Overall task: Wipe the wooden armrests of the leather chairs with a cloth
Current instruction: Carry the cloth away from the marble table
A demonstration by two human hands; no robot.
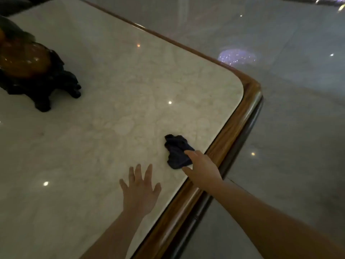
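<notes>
The marble-topped table (104,86) with its wooden rim fills the view, a dark carved ornament (35,71) at ten o'clock cut off by the frame, and no leather chair or armrest shows anywhere, so I'd say this is only the cloth pick-up. The left hand (140,191) lies flat at six o'clock, fingers spread and empty. The right hand (203,169) at five o'clock has thumb and fingers closing round the dark crumpled cloth (177,152) on the marble; whether they grip it firmly is unclear, and next it must be lifted and carried to a chair.
</notes>
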